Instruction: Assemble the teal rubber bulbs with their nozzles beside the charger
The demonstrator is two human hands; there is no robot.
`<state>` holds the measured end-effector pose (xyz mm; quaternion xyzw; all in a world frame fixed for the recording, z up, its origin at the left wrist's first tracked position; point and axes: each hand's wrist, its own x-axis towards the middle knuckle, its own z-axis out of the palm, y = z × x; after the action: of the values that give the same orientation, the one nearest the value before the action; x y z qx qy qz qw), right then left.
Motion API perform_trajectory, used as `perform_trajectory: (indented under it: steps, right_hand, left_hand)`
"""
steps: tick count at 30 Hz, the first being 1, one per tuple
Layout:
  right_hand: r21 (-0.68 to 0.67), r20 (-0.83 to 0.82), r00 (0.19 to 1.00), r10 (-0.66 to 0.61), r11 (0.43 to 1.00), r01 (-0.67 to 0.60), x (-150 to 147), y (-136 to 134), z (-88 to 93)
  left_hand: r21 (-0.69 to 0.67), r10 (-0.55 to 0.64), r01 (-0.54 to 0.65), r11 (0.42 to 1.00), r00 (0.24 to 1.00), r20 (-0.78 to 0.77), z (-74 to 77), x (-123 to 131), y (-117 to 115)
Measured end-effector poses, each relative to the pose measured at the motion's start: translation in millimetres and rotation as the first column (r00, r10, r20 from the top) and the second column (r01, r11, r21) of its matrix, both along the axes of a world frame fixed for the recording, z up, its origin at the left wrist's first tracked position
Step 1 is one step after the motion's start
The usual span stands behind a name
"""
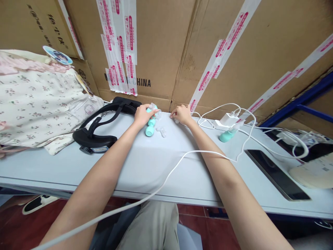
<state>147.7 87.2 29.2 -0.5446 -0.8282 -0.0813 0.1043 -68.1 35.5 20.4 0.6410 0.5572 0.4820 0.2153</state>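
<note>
My left hand (pixel 144 116) is closed around the upper part of a small teal bottle (pixel 150 130), near the back of the grey table. Clear plastic shows at its fingertips, partly covered by them. A loose clear plastic piece (pixel 162 132) lies just right of the bottle. My right hand (pixel 181 114) rests low by the cardboard, its fingers bent together and pointing left. What they hold, if anything, is hidden. Below the palm, a small white thing (pixel 177 121) peeks out. Farther right stands another teal bottle (pixel 227 135) with a clear top, leaning.
A black head strap (pixel 95 140) lies left of my left arm, beside a floral cloth bag (pixel 39 100). A white cable (pixel 179 158) crosses over my right forearm. The charger (pixel 229 119) and phone (pixel 277 173) are at right. Taped cardboard (pixel 161 52) borders the back.
</note>
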Motion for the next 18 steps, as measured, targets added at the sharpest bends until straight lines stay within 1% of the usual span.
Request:
perform_trajectory:
  steps: [10,18]
  right_hand:
    - [-0.006,-0.028,1.000,-0.007,1.000,0.007,-1.3,1.0,-1.1]
    - [-0.009,-0.013,1.000,0.000,1.000,-0.001,2.1,5.5,-2.9]
  left_hand:
    - [0.000,-0.012,0.012,1.000,1.000,-0.001,-0.6,-0.7,0.0]
    - [-0.001,-0.009,0.008,1.000,1.000,-0.007,-0.1,-0.4,-0.6]
